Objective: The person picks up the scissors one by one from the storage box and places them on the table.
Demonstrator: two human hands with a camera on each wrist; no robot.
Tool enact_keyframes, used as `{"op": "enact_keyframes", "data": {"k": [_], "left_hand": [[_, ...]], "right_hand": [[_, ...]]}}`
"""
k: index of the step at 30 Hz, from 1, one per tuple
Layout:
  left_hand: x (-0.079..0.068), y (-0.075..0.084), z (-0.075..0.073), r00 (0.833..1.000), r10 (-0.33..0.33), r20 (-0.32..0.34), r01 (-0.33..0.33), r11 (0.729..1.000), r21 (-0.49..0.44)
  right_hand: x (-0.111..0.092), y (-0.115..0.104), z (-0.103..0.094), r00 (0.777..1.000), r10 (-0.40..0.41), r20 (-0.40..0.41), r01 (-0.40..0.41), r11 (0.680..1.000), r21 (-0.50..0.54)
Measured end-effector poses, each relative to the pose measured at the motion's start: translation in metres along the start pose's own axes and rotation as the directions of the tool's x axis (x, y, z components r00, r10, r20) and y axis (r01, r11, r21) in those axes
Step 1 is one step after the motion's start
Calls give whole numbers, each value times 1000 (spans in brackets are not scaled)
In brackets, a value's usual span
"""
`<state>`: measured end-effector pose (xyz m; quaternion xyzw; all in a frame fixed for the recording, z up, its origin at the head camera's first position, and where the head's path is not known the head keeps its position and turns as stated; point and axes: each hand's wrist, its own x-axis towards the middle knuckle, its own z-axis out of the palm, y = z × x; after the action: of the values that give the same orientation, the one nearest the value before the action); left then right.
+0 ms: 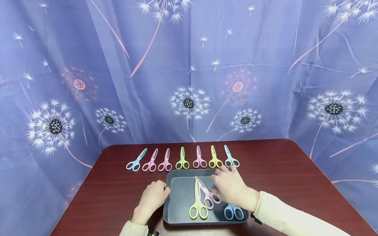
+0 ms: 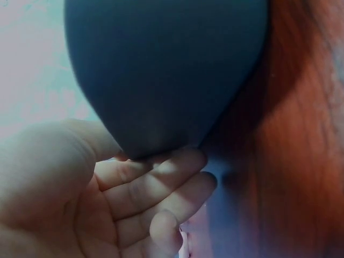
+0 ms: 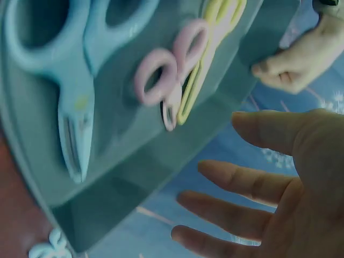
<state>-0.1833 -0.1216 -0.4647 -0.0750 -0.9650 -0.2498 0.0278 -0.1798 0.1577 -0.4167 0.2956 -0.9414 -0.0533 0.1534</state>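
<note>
My left hand [image 1: 155, 195] grips the left rim of a dark grey tray [image 1: 177, 214]; in the left wrist view its fingers [image 2: 156, 185] bend against the tray's outer wall [image 2: 166, 80]. Over the tray's right side is my right hand [image 1: 231, 185], its fingers spread and holding nothing in the right wrist view. Yellow scissors [image 1: 198, 209] lie in the tray, touching pink scissors [image 1: 209, 200]. Blue scissors [image 3: 78, 97] sit at the tray's right end, partly hidden by the right hand in the head view.
Behind the tray runs a row of several scissors: light blue [image 1: 136, 163], pink [image 1: 151, 164], another pink [image 1: 165, 164], green [image 1: 182, 162], mauve [image 1: 199, 161], yellow [image 1: 215, 161] and blue [image 1: 231, 160]. A dandelion-patterned curtain [image 1: 153, 108] hangs behind the dark red table [image 1: 289, 177].
</note>
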Motion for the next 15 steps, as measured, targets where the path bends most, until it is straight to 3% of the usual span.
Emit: {"op": "enact_keyframes", "data": {"k": [7, 15], "left_hand": [[0, -1, 3, 1000, -11, 22, 11, 1000, -13], [1, -2, 2, 999, -27, 26, 27, 999, -22]], "right_hand": [[-6, -16, 13, 992, -28, 124, 26, 1000, 17], [-4, -25, 23, 984, 5, 176, -7, 1000, 14]]}}
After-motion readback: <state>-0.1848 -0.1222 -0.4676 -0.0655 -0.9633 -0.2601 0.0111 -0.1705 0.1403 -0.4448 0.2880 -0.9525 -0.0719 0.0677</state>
